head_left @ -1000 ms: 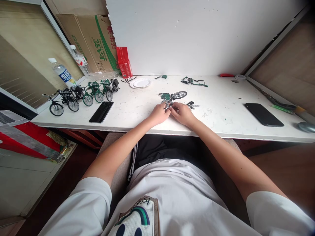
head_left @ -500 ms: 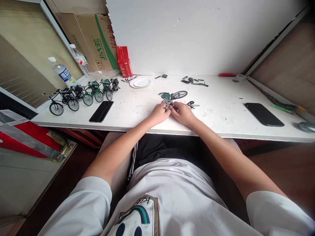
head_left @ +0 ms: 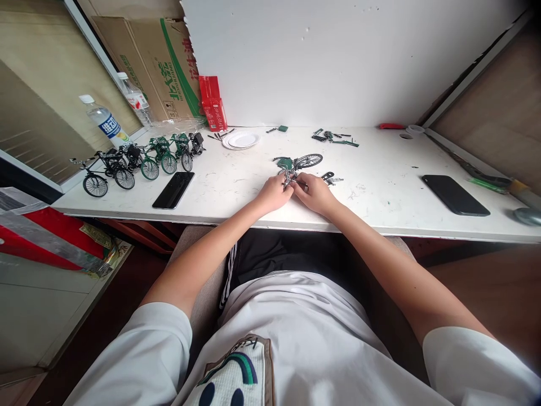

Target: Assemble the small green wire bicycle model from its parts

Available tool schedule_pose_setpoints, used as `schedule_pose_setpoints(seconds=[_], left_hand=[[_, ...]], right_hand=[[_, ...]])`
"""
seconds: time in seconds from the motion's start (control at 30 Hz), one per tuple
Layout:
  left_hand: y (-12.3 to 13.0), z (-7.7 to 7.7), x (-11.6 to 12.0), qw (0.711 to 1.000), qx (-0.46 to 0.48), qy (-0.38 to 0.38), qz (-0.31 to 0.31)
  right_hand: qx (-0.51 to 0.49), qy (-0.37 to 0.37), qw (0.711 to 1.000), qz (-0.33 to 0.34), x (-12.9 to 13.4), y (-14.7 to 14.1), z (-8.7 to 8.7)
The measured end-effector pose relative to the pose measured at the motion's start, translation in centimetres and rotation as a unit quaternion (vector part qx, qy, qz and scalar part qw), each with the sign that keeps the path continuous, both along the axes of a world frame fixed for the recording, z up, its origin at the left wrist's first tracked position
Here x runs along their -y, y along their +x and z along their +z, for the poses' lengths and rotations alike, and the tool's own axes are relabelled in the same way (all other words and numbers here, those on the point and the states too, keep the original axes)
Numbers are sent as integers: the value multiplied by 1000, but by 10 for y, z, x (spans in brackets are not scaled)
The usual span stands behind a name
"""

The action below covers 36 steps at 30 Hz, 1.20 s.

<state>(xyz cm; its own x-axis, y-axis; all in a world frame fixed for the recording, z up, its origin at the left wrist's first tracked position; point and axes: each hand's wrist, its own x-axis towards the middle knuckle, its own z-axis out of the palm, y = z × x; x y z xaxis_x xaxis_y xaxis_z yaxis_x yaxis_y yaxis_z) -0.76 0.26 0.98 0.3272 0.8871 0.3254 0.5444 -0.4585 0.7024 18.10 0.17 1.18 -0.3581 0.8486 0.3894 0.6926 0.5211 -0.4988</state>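
My left hand (head_left: 275, 192) is closed on a small silver metal bicycle part (head_left: 288, 176) near the front of the white table. Close beside it, my right hand (head_left: 311, 192) is closed too, its fingertips meeting that part; a thin dark piece shows between its fingers, too small to name. Just beyond my hands lie a model bicycle wheel (head_left: 308, 160) with a dark tyre and a green piece (head_left: 284, 162). Several small black and silver parts (head_left: 332, 179) rest right of my right hand. My fingers partly hide the silver part.
Assembled model bicycles (head_left: 146, 160) stand in a row at the left, behind a phone (head_left: 173, 190). Farther back are paper plates (head_left: 240, 140), a red box (head_left: 213, 104) and loose green and black parts (head_left: 333, 137). Another phone (head_left: 455, 195) lies on the right.
The whole view has shifted slightly. My hands stay together at the silver part; the right fingers have moved a little, and a thin dark piece now shows between them.
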Motion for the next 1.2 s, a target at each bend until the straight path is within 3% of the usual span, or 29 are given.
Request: schedule_pose_setpoints(seconds=[1.2], left_hand=[[0,0,0,1000,4,2,0]], right_hand=[[-1,1,1000,-1,0,0,0]])
